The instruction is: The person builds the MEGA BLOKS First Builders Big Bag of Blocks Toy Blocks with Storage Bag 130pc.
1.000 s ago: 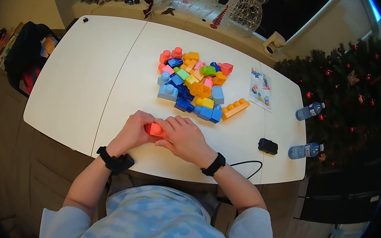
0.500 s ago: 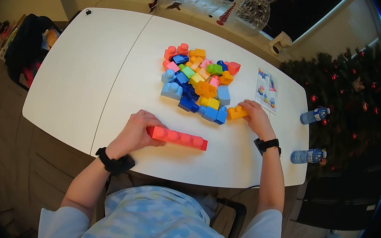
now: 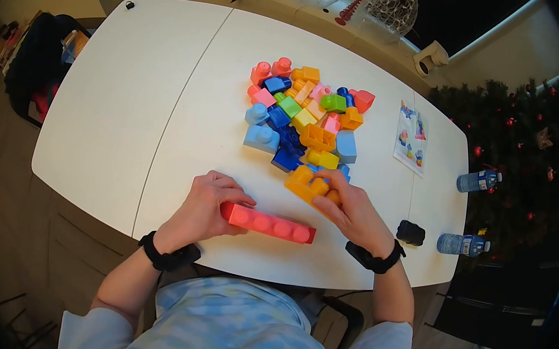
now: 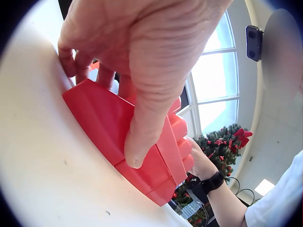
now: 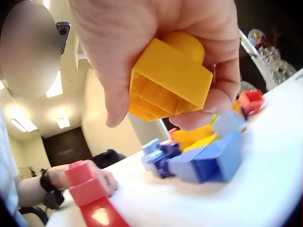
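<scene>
My left hand (image 3: 198,207) grips the near end of a long coral-red toy block stack (image 3: 271,225) at the table's front. In the left wrist view, a lighter studded block (image 4: 171,146) sits on darker red blocks (image 4: 106,120), with the thumb pressed along the side. My right hand (image 3: 365,219) holds a long yellow-orange building block (image 3: 304,185) by its right part, between the pile and the red stack. The right wrist view shows its hollow underside, and the thumb and fingers are on opposite sides of it.
A pile of colourful building blocks (image 3: 317,136) lies beyond the hands on the white table (image 3: 115,116). To the right are a picture sheet (image 3: 411,137), a black object (image 3: 411,232) and two water bottles (image 3: 479,182). A decorated Christmas tree (image 3: 522,132) stands past the table's right edge.
My right hand left the red stack, took the yellow-orange block from the pile's right side and brought it left and nearer. My left hand keeps holding the red stack.
</scene>
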Demonstrator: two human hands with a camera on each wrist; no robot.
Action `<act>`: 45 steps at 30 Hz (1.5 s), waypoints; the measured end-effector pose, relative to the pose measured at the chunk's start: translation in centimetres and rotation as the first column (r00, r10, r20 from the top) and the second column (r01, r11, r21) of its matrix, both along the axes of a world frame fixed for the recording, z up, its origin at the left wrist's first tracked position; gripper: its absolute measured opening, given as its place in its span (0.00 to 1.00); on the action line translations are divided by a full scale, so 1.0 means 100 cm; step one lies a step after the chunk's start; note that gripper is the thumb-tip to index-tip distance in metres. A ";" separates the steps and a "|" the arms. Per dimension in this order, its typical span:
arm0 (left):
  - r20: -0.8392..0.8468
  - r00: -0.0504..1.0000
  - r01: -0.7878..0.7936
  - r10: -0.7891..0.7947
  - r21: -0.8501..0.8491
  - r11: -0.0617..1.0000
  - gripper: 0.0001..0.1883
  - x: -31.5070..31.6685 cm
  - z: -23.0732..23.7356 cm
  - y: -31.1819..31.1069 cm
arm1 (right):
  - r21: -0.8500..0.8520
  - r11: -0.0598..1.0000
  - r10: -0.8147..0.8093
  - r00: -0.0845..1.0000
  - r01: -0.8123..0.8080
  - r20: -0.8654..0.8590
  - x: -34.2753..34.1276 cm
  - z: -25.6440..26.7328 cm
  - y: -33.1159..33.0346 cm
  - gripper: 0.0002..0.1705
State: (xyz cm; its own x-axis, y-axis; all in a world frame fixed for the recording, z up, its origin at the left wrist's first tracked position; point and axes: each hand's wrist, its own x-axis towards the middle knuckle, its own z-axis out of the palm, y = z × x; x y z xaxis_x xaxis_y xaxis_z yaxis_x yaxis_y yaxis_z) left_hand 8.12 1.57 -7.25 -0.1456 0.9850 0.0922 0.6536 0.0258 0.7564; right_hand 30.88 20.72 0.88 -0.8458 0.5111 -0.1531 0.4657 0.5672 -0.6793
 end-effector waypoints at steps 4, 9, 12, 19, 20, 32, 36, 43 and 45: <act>0.162 0.982 -0.083 0.097 -0.096 0.992 0.43 0.000 0.009 0.000 | -0.060 0.983 0.178 0.983 -0.175 0.052 -0.024 -0.023 -0.006 0.19; 0.136 0.987 -0.070 0.080 -0.078 0.994 0.49 0.000 0.010 0.000 | 0.020 0.974 0.225 0.974 -0.226 0.027 -0.033 -0.039 -0.011 0.20; 0.068 0.996 -0.049 0.052 -0.051 0.998 0.48 0.000 0.007 0.000 | -0.029 0.957 0.290 0.957 -0.290 -0.012 -0.029 -0.039 -0.009 0.20; -0.037 0.998 -0.042 0.043 0.019 0.999 0.41 0.001 0.003 0.000 | -0.305 0.940 0.175 0.984 -0.156 0.035 -0.004 -0.009 -0.005 0.37; -0.039 0.998 -0.039 0.040 0.022 0.999 0.41 0.001 0.004 0.000 | -0.193 0.962 0.208 0.976 -0.192 0.062 0.001 -0.008 -0.008 0.42; -0.096 0.993 -0.064 0.068 0.049 0.997 0.37 0.007 0.003 0.001 | 0.225 0.971 0.107 0.990 -0.085 -0.092 0.015 -0.049 -0.053 0.36; -0.110 0.992 -0.064 0.068 0.038 0.997 0.37 0.007 0.002 0.002 | 0.190 0.980 0.079 0.992 -0.059 -0.100 0.016 -0.053 -0.054 0.39; -0.150 0.988 -0.041 0.046 0.040 0.998 0.38 0.007 0.004 0.002 | 0.227 0.974 0.051 0.987 -0.016 -0.151 0.017 -0.058 -0.059 0.35; -0.167 0.985 -0.038 0.044 0.037 0.999 0.38 0.008 0.005 0.002 | 0.223 0.975 0.039 0.987 -0.003 -0.158 0.018 -0.060 -0.060 0.35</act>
